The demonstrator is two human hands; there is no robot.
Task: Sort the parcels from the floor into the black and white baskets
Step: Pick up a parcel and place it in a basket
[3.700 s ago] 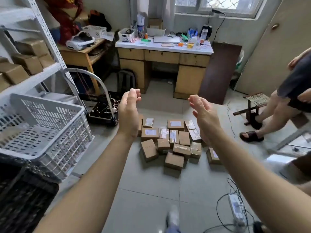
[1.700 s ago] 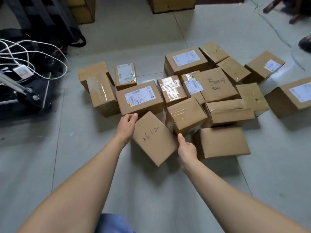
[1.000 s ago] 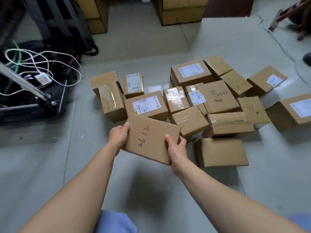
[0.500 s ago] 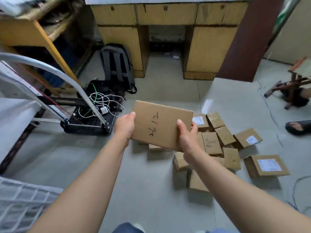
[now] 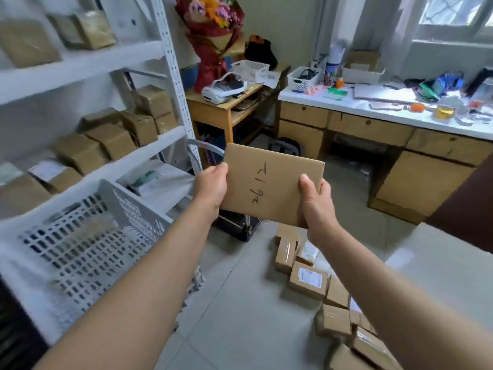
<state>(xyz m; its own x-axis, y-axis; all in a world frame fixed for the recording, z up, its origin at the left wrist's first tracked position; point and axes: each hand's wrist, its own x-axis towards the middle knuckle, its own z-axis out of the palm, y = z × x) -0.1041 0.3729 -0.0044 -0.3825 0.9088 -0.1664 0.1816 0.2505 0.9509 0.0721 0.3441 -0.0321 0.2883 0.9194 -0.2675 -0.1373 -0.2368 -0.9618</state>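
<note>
I hold a brown cardboard parcel [image 5: 269, 182] with handwritten digits up in front of me, above the floor. My left hand [image 5: 212, 184] grips its left edge and my right hand [image 5: 314, 198] grips its lower right corner. The white basket [image 5: 80, 236] sits low at the left, just left of my left forearm. A dark edge of the black basket [image 5: 10, 337] shows at the bottom left corner. Several more parcels [image 5: 309, 279] lie on the tiled floor under my right arm.
A white metal shelf rack [image 5: 170, 62] with brown boxes stands at the left. A hand-cart handle [image 5: 197, 150] rises behind the parcel. A cluttered desk [image 5: 373, 124] runs along the back right, a small wooden table [image 5: 221, 108] beside it.
Both hands took the numbered parcel from the floor pile and lifted it. My view has swung up and left, bringing the white basket and shelf rack into sight.
</note>
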